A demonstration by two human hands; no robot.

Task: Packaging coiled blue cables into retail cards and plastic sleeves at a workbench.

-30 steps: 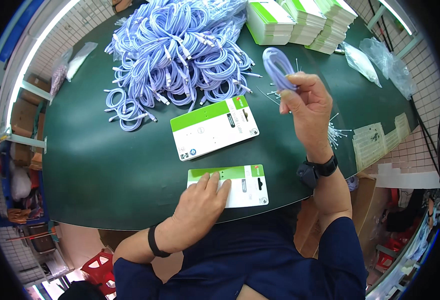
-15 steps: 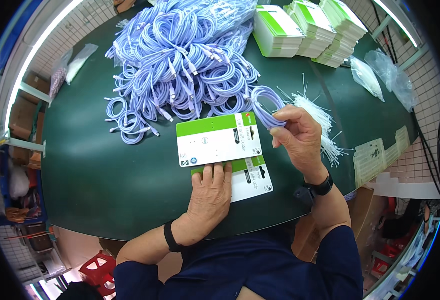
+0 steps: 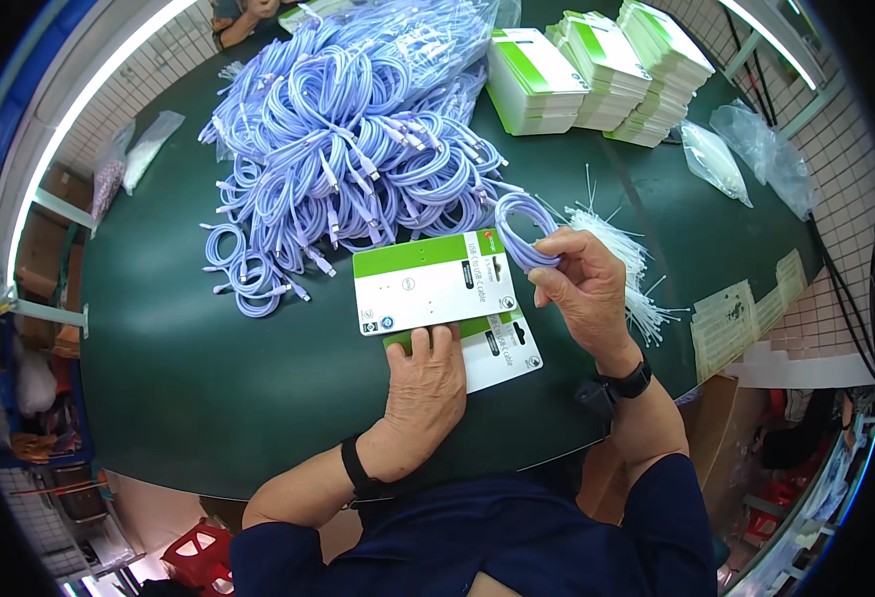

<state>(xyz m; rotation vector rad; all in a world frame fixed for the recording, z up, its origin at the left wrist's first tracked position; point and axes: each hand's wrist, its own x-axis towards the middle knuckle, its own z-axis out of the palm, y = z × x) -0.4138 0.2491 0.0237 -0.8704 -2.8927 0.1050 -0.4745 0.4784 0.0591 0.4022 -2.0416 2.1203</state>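
My right hand (image 3: 585, 289) pinches a coiled lavender USB cable (image 3: 513, 239) between thumb and fingers, just above the table. The coil hangs beside the right end of a white and green packaging card (image 3: 433, 294) lying flat. A second card (image 3: 502, 360) lies partly under the first, nearer to me. My left hand (image 3: 426, 383) rests flat on this lower card, its fingers stretched out and their tips at the upper card's near edge. Beyond the cards spreads a big heap of coiled lavender cables (image 3: 338, 109).
White cable ties (image 3: 625, 264) lie loose right of my right hand. Stacks of green and white cards (image 3: 537, 90) stand at the far right, near clear plastic bags (image 3: 716, 159). Taped paper (image 3: 726, 328) sticks to the right edge. Another person's hand (image 3: 258, 8) shows at the far left.
The view has tilted slightly, shifting the far objects lower. My right hand still grips the coil, which now faces more openly. Another person's hand has come into sight beyond the heap.
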